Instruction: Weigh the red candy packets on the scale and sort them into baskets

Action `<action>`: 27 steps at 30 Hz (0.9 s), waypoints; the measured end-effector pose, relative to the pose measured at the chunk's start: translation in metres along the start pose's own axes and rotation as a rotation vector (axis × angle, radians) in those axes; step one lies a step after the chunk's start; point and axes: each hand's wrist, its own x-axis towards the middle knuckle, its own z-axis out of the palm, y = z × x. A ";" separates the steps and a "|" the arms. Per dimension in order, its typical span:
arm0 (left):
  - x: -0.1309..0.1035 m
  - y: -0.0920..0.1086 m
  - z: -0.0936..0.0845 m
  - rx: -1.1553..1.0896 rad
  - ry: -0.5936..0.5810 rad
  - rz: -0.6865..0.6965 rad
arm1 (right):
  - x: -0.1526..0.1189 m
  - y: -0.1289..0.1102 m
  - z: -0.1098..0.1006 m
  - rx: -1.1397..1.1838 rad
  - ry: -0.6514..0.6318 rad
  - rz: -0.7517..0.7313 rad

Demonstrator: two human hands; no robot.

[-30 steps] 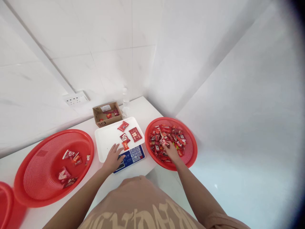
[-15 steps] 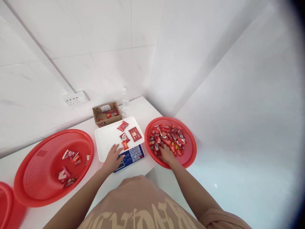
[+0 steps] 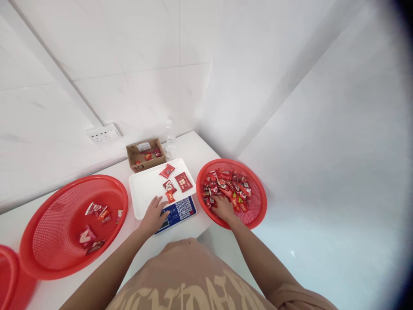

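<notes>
A white scale tray (image 3: 143,189) holds several red wrapped packets, among them a flat square packet (image 3: 183,182) and a small orange-red packet (image 3: 170,196). At the tray's front edge, my left hand (image 3: 155,216) lies with fingers spread, holding nothing, beside the blue keypad (image 3: 180,212) of the scale. On the right, a round red mesh basket (image 3: 258,211) contains a heap of red snack packets (image 3: 230,185). My right hand (image 3: 223,208) reaches into its near left side. Its fingers are slightly bent and apart over the packets; their tips are partly hidden, and no packet shows gripped.
A larger red mesh basket (image 3: 48,241) with several packets stands at left, another red container (image 3: 9,275) beyond it. Behind the tray are a cardboard box (image 3: 146,163) and a clear bottle (image 3: 170,133). White walls border the table; a socket (image 3: 103,132) is on the back wall.
My right hand has shifted slightly left within the basket, its fingers now pointing more to the left. My left hand and the packets on the tray stay put.
</notes>
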 end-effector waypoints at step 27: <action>0.033 0.032 -0.012 0.109 -0.110 0.026 | 0.010 -0.096 -0.019 0.536 0.205 -0.293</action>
